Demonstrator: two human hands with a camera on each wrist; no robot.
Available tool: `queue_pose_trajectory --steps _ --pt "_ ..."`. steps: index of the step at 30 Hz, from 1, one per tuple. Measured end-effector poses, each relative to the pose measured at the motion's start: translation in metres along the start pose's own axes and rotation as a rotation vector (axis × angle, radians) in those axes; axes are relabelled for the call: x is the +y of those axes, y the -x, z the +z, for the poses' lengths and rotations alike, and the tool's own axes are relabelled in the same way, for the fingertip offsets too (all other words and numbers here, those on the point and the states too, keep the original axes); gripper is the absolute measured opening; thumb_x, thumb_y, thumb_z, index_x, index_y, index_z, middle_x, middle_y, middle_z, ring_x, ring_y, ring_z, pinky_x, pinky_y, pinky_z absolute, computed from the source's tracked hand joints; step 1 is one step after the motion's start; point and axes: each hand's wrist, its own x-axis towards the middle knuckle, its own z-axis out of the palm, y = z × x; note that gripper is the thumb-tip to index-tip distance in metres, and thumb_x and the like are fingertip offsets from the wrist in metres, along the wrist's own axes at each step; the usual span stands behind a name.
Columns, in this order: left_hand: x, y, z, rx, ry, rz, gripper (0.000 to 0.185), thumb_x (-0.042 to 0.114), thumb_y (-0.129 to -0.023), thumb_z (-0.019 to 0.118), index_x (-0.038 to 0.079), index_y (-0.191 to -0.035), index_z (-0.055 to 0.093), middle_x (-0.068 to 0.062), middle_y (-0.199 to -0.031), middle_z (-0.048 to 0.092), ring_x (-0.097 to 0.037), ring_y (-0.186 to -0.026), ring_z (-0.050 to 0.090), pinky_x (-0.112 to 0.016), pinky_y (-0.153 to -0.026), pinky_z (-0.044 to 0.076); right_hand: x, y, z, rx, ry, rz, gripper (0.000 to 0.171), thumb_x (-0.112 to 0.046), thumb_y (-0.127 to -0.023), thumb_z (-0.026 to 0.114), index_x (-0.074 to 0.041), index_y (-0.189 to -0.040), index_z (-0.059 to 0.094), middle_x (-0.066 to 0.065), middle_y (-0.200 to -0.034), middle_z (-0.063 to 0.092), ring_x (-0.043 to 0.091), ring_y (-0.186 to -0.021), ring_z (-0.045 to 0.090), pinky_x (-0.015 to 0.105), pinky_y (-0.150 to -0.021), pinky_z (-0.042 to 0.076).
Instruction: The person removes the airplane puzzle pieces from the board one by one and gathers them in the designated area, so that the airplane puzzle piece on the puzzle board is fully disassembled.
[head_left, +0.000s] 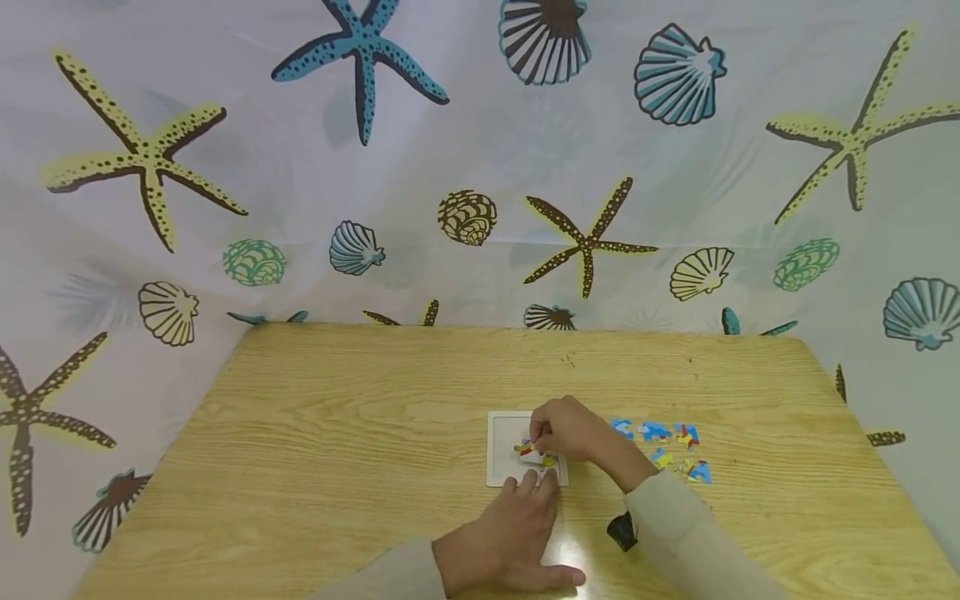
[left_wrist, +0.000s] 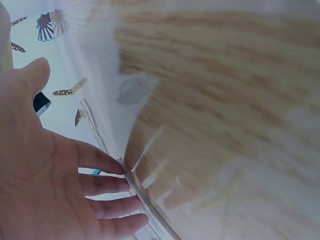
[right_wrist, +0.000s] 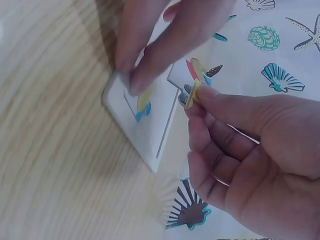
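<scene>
A shallow white puzzle tray (head_left: 504, 433) lies on the table. Over it, my right hand (head_left: 573, 429) pinches a puzzle piece (right_wrist: 190, 95) between thumb and fingers; the piece is tilted, with a red, yellow and blue print. Another printed piece (right_wrist: 144, 102) lies in the tray, partly covered by the left fingers in the right wrist view. My left hand (head_left: 517, 529) stretches its fingers onto the tray's near edge, thumb spread to the right. In the left wrist view the straight fingers (left_wrist: 107, 162) touch the tray's edge (left_wrist: 150, 207).
Several loose puzzle pieces (head_left: 656, 432), blue, yellow and red, lie to the right of the tray, partly behind the right forearm. A small black object (head_left: 622, 532) shows beside the right sleeve. A curtain (head_left: 420, 275) printed with shells and starfish surrounds the wooden table (head_left: 337, 433).
</scene>
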Motion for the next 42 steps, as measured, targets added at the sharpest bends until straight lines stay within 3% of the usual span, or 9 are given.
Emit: queue_pose_trajectory --steps 10,18,42 --pt "0.000 0.001 -0.005 -0.072 -0.006 0.008 0.102 0.079 -0.072 0.010 0.000 -0.130 0.039 -0.014 -0.136 0.032 -0.028 -0.118 0.035 -0.041 -0.088 0.035 0.019 0.020 -0.015 0.027 -0.131 -0.024 0.014 -0.001 -0.080 0.059 -0.011 -0.070 0.061 -0.004 -0.067 0.055 0.008 -0.057 0.046 0.025 -0.054 0.041" --pt "-0.001 0.000 -0.005 -0.090 0.019 0.012 0.103 0.079 -0.072 0.009 -0.001 -0.131 0.038 -0.015 -0.136 0.032 -0.028 -0.118 0.035 -0.041 -0.083 0.040 0.038 0.034 -0.023 0.010 -0.136 0.086 0.009 -0.005 -0.083 0.059 -0.009 -0.076 0.063 -0.002 -0.072 0.058 0.011 -0.060 0.048 0.027 -0.056 0.042" --pt "-0.001 0.000 -0.003 -0.049 0.001 -0.005 0.104 0.081 -0.070 0.012 0.000 -0.128 0.042 -0.015 -0.134 0.034 -0.029 -0.116 0.035 -0.043 -0.081 0.040 0.085 0.091 -0.051 -0.089 -0.236 0.113 0.008 -0.007 -0.085 0.056 -0.006 -0.079 0.062 0.003 -0.073 0.058 0.016 -0.060 0.048 0.029 -0.055 0.042"
